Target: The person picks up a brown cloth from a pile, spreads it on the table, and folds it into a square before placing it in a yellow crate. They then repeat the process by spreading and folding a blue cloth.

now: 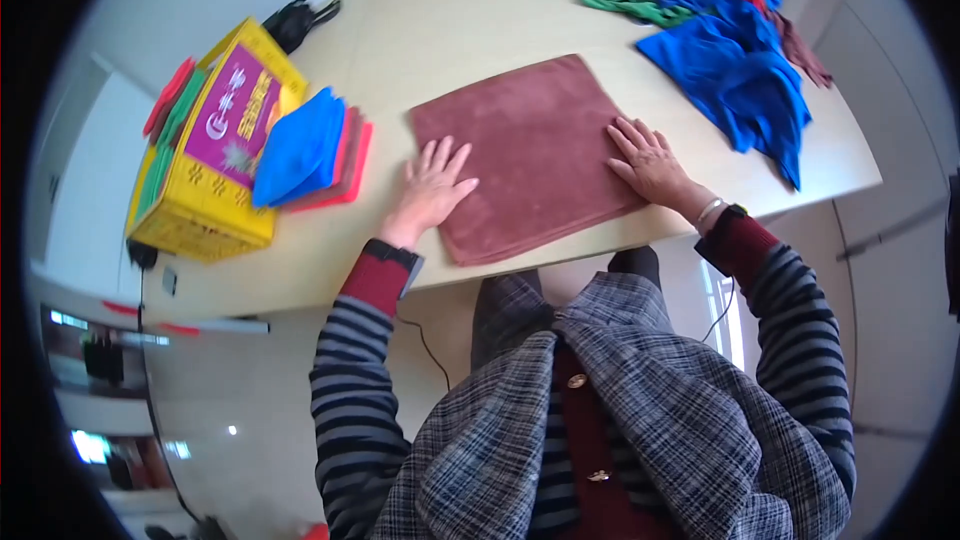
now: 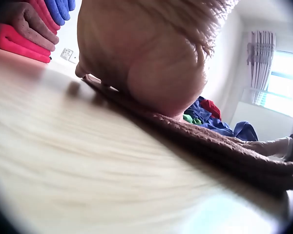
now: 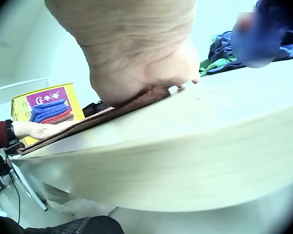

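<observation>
A brown towel [image 1: 540,155], folded into a rough square of more than one layer, lies flat near the table's front edge. My left hand [image 1: 432,192] rests on its left side with the fingers spread. On the right side, my right hand [image 1: 652,162] lies with straight fingers over the towel's edge. In the left wrist view the palm of the left hand [image 2: 151,63] presses on the towel's layered edge [image 2: 195,134]. The right wrist view shows the heel of the right hand [image 3: 136,63] down on the towel [image 3: 83,126].
Left of the towel is a stack of folded blue, brown and red towels [image 1: 300,155], beside a yellow and purple box [image 1: 215,130] holding more towels. A heap of crumpled blue, green and red cloths [image 1: 700,0] lies at the back right. A black object [image 1: 295,22] sits behind the box.
</observation>
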Action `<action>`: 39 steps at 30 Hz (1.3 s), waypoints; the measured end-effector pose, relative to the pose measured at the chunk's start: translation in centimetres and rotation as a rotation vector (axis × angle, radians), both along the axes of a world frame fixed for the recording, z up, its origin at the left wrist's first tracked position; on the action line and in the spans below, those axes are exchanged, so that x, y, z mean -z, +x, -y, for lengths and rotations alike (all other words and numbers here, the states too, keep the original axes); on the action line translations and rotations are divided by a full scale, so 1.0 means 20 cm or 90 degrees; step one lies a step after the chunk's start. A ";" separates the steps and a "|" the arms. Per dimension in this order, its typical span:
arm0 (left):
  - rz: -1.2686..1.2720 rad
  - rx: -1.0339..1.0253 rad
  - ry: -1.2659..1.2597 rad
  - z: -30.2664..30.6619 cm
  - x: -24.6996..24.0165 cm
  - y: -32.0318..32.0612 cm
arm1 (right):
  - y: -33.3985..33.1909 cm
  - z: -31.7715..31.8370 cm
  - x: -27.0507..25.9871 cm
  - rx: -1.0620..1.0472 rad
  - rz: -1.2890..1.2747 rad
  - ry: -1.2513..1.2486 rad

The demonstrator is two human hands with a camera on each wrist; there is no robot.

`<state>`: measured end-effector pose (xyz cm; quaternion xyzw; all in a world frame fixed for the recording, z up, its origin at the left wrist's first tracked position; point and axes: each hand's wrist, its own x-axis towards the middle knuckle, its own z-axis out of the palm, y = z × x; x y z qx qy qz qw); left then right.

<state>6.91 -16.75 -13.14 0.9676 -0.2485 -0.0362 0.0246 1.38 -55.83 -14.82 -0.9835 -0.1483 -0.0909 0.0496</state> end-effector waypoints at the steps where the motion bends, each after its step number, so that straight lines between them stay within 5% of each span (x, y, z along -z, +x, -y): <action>1: -0.008 -0.007 0.001 -0.01 0.00 0.00 | -0.01 0.05 0.01 0.049 -0.021 -0.005; 6: 0.043 -0.052 0.023 0.06 -0.07 -0.11 | -0.06 0.00 -0.06 0.125 -0.023 -0.040; 12: 0.068 0.046 -0.036 0.20 0.00 -0.57 | -0.20 -0.39 -0.03 -0.072 -0.006 0.114; 17: 0.101 0.051 -0.087 0.10 0.07 -0.72 | -0.24 -0.27 0.08 -0.093 0.008 0.065; 22: 0.132 0.066 -0.179 -0.01 0.08 -0.74 | -0.26 0.04 0.12 0.090 0.064 0.050; 27: 0.206 0.022 -0.287 0.00 0.06 -0.75 | -0.33 0.14 0.03 0.115 0.071 0.093; 30: 0.264 0.040 -0.260 0.03 0.05 -0.76 | -0.38 0.08 0.00 -0.052 0.050 0.175; 39: 0.290 0.044 -0.264 -0.03 0.07 -0.73 | -0.34 0.07 -0.01 -0.076 0.120 0.172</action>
